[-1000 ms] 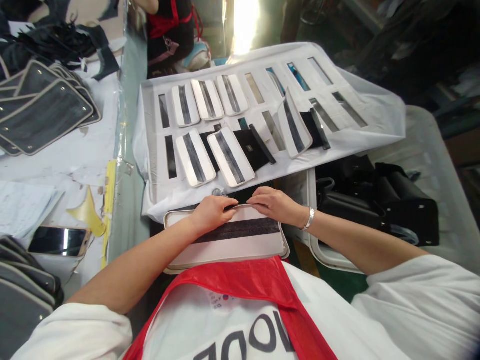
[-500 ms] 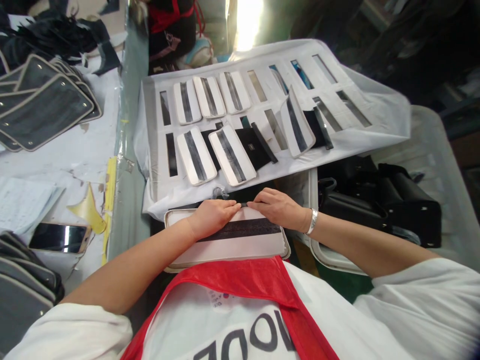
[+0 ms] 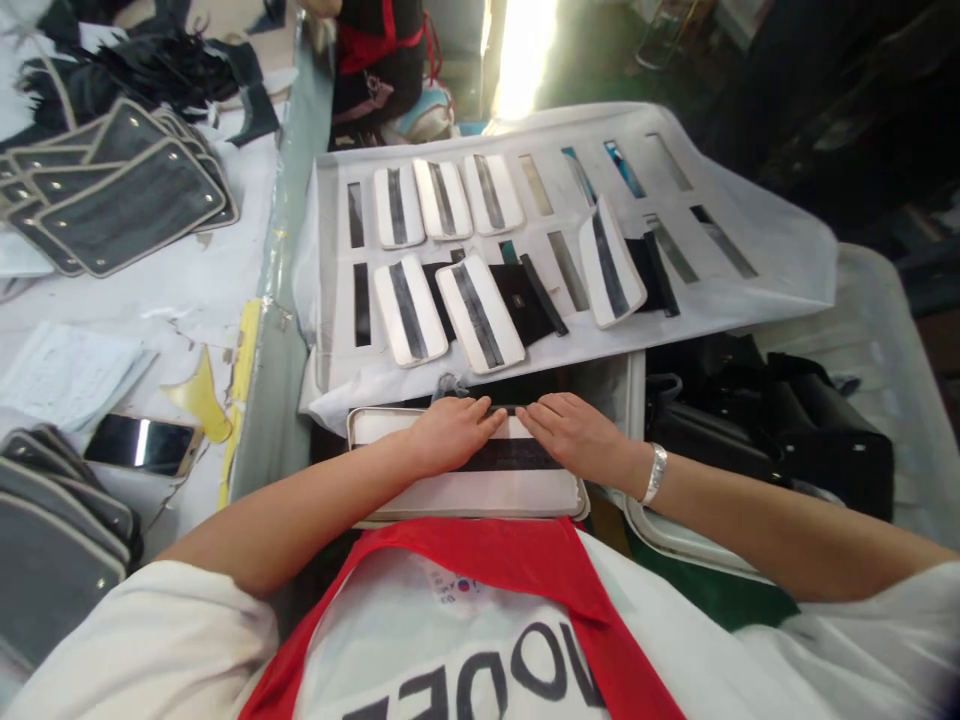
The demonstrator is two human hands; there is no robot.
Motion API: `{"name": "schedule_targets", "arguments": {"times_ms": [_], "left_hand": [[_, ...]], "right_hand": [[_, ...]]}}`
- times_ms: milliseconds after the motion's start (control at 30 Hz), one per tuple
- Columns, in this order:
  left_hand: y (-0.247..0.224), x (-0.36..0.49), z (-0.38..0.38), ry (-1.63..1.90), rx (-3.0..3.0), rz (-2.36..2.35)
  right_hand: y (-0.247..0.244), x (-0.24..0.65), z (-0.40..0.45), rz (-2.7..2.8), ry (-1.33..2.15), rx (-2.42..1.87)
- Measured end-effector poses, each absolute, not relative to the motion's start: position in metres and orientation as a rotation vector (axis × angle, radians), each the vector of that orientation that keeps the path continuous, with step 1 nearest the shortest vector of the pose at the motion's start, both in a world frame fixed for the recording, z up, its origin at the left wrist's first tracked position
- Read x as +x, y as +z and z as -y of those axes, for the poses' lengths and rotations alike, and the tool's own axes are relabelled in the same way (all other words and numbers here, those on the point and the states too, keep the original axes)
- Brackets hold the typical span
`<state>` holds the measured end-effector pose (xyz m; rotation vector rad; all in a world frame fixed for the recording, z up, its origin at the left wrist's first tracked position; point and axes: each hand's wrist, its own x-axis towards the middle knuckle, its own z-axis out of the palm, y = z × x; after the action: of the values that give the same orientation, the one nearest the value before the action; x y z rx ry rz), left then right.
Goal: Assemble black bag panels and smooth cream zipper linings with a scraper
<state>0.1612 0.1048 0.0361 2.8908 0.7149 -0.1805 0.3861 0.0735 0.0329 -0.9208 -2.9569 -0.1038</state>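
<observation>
One white panel (image 3: 469, 497) lies before the red apron (image 3: 472, 543). Left hand (image 3: 454, 437) and right hand (image 3: 579, 437) curl at its far edge; grip closure I cannot tell. Apparently edge-pressing; next move calls for even pressure.

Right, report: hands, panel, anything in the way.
Left hand and right hand on far edge of white panel. Panel crosswise before red apron. Hands partly cover its black strip.
</observation>
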Motion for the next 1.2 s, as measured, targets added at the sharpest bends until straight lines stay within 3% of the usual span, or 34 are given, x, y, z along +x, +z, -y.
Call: {"name": "schedule_targets", "arguments": {"times_ms": [133,367,567,1000,1200], "left_hand": [[0.052,0.12,-0.126,-0.191,2.514,-0.776],[0.05,0.021,-0.131,0.101,1.852,-1.092],[0.035,0.024,-0.122,0.268,1.705,-1.138],[0.007,0.005,-0.12,0.553,1.18,-1.034],[0.009,0.015,-0.117,0.57,1.159,-1.2]], "right_hand": [[0.038,0.38,-0.08,2.942,0.023,-1.03],[0.039,0.304,-0.101,2.64,0.326,-1.053],[0.029,0.258,-0.11,2.677,0.374,-1.001],[0.019,0.266,-0.114,2.652,0.333,-0.776],[0.021,0.264,-0.115,2.631,0.315,-0.756]]}}
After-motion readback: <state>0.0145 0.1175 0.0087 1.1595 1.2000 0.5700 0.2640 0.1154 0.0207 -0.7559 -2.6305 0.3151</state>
